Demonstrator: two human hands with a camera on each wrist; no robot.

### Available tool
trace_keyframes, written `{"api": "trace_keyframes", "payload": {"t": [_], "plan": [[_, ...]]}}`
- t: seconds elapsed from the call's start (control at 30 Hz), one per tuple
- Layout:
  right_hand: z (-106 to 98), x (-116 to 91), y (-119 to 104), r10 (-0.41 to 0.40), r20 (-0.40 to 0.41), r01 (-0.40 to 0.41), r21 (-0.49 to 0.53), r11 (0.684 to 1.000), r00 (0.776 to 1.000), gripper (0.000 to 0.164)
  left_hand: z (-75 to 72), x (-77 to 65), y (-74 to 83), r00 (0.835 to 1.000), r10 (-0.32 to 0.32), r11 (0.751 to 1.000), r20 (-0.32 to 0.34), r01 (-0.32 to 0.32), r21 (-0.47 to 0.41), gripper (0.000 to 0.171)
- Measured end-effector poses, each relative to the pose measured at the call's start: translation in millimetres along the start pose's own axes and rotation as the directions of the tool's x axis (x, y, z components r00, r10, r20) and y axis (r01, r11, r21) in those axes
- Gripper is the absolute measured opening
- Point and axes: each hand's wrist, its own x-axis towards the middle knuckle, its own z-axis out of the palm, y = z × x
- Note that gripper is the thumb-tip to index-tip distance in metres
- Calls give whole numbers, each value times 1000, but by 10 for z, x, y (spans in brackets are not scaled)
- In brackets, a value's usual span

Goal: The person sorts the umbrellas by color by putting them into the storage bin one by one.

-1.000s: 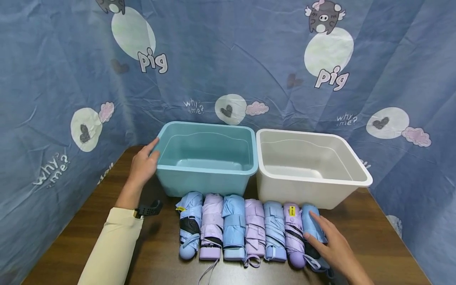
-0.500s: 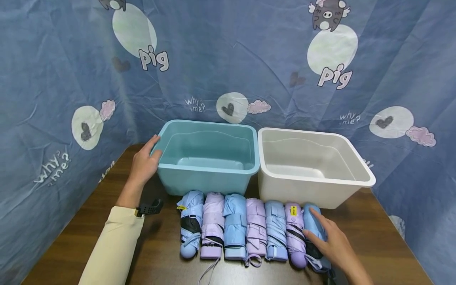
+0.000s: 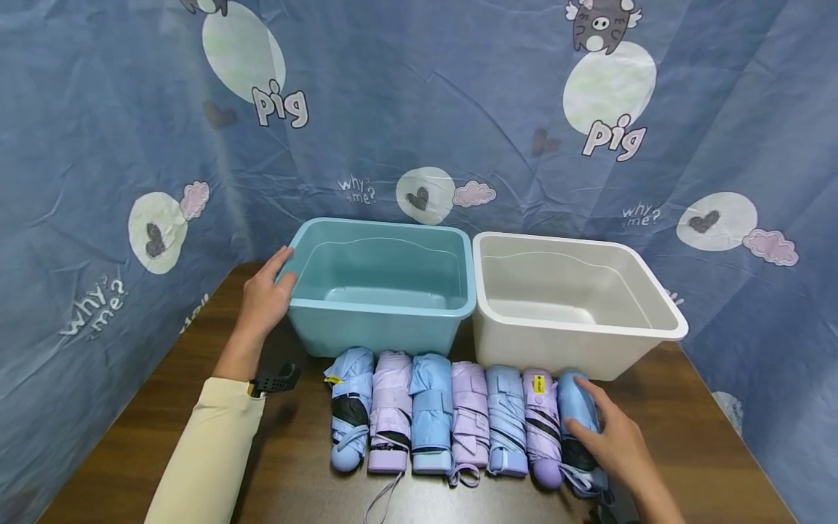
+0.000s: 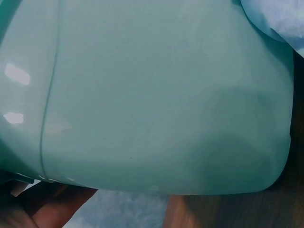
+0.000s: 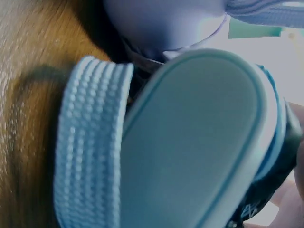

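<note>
My left hand (image 3: 265, 295) rests at the left end of a teal plastic bin (image 3: 376, 309), index finger and thumb touching its rim. In the left wrist view the fingers (image 4: 59, 206) show low down beside the bin wall (image 4: 156, 104). My right hand (image 3: 615, 433) lies over the rightmost umbrella, a folded blue one (image 3: 577, 407), with thumb and index finger spread across it. The right wrist view shows the blue handle end (image 5: 194, 128) and strap (image 5: 90, 147) up close. To its left lies a purple umbrella (image 3: 539, 404) with a round handle.
Several folded umbrellas (image 3: 431, 415), blue and lilac, lie side by side in a row on the wooden table (image 3: 288, 466). Behind them a white bin (image 3: 537, 346) stands against the teal one. A printed blue cloth (image 3: 419, 109) hangs behind the bins.
My right hand shifts slightly to the right, its thumb drawing back a little across the blue umbrella. The left hand stays on the teal bin's rim. The head view shifts slightly.
</note>
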Motion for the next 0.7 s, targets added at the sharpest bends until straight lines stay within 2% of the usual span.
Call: {"api": "trace_keyframes", "payload": {"t": [0.1, 0.37, 0.6, 0.7], "plan": [[-13, 6, -1, 44, 27, -45, 56, 997, 999, 68, 2, 2, -20, 1000, -6, 1000, -4, 6, -6, 53], [-39, -38, 3, 81, 43, -89, 228, 970, 996, 68, 17, -2, -5, 1000, -7, 1000, -12, 6, -22, 53], [-84, -66, -51, 63, 0, -59, 366, 929, 998, 68, 9, 6, 1, 1000, 4, 999, -14, -4, -33, 53], [-114, -78, -83, 66, -11, -57, 388, 920, 998, 69, 7, 8, -10, 1000, 1, 1000, -12, -2, -28, 53]]}}
